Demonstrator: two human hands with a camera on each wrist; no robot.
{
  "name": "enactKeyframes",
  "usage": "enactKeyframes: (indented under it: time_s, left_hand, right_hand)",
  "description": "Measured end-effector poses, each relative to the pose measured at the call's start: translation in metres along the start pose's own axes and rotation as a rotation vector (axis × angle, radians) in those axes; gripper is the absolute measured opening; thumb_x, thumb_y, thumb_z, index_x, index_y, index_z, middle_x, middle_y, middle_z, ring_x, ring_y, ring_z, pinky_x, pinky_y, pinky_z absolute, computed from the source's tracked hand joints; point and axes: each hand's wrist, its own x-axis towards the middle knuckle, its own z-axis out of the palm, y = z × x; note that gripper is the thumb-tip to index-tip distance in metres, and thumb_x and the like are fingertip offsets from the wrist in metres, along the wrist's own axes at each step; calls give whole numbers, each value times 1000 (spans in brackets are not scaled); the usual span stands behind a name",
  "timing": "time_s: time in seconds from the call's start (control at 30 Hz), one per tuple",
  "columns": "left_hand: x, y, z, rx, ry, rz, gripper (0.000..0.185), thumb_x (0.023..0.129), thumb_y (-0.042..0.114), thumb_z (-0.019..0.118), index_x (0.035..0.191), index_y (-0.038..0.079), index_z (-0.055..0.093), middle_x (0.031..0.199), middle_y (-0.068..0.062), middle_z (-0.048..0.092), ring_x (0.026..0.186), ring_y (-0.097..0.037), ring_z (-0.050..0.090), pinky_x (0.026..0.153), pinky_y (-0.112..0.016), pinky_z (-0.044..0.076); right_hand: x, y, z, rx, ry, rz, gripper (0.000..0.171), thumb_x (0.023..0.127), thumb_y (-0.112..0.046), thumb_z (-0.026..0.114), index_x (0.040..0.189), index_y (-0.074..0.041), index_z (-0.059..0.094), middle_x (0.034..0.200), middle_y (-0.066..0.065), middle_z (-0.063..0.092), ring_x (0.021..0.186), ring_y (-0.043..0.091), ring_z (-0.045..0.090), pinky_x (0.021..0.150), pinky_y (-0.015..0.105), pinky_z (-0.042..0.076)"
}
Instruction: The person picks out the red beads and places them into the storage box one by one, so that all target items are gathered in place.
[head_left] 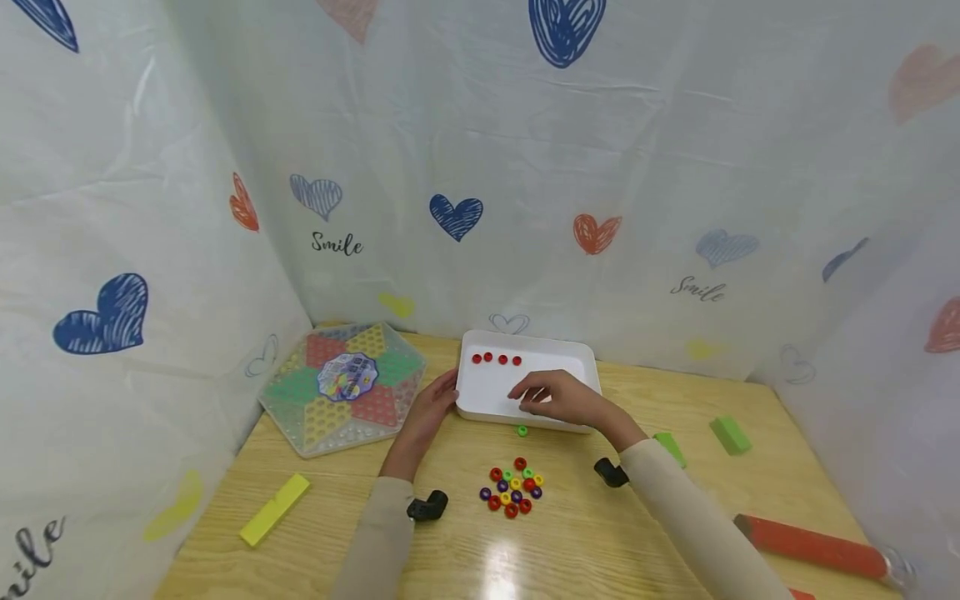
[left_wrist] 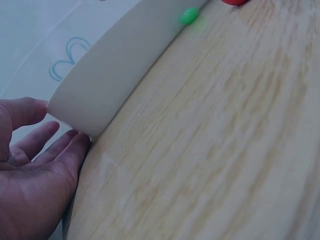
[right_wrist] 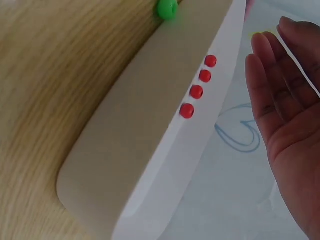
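Your left hand (head_left: 429, 411) rests against the near-left corner of the white tray (head_left: 577, 354), fingers (left_wrist: 60, 150) straight and relaxed, touching its outer wall rather than curling round it. Your right hand (head_left: 558, 397) hovers over the near part of the tray, fingers (right_wrist: 265, 80) loosely extended and holding nothing that the wrist view shows.

Four red beads (head_left: 496, 359) sit in a row at the far-left part of the tray floor. A single green bead (head_left: 522, 431) lies on the table (head_left: 660, 517) just beside the tray's near wall, and the mixed bead pile (head_left: 513, 488) lies further toward you from the tray.

The main risk, as I judge it, is the tray sliding: your left hand only braces one corner, so a push from the right hand could pivot it and set the red beads rolling out of line. Your right wrist passes close over the green bead; a brush could send it rolling off toward the pile or the table edge. Beads this round will likely slip from a hurried pinch, so a reach into the pile may scatter the cluster.
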Motion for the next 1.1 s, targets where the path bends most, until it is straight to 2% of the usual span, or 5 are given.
enactKeyframes:
  time_s: [0.27,0.43,0.57,0.77,1.1]
  left_hand:
    - [0,2,1,-10,-10,3,49,98,4,46,147,3,37,152,-18,35,142,-30,31,115,-47,29]
    - [1,2,0,-17,-4,6,50,98,5,48,147,4,38,152,-16,37,141,-27,33,114,-46,30]
    - [1,0,-1,-17,6,-3,51,98,6,49,147,5,38,152,-14,37,141,-27,33,114,-46,31]
    - [1,1,0,-38,15,-15,50,98,5,49,147,4,38,152,-14,37,141,-26,33,114,-45,31]
    - [1,0,0,-44,15,-19,50,98,4,49,147,4,38,152,-15,37,142,-27,32,115,-46,30]
  right_hand:
    - [-19,-7,26,18,-112,3,19,93,-11,64,111,-11,70,107,3,70,90,6,62,82,24,55]
    - [-30,-6,38,-8,-153,5,20,93,-10,63,110,-18,71,105,-7,69,90,3,61,80,22,53]
    - [-36,-3,46,-10,-176,8,22,93,-10,63,111,-20,71,105,-10,67,93,3,60,83,23,53]
    - [-39,2,56,-41,-172,-11,22,94,-11,61,111,-22,71,105,-12,65,95,2,57,85,22,52]
    - [-40,-5,59,-72,-150,3,18,92,-14,65,107,-24,72,102,-13,64,89,1,56,81,21,51]
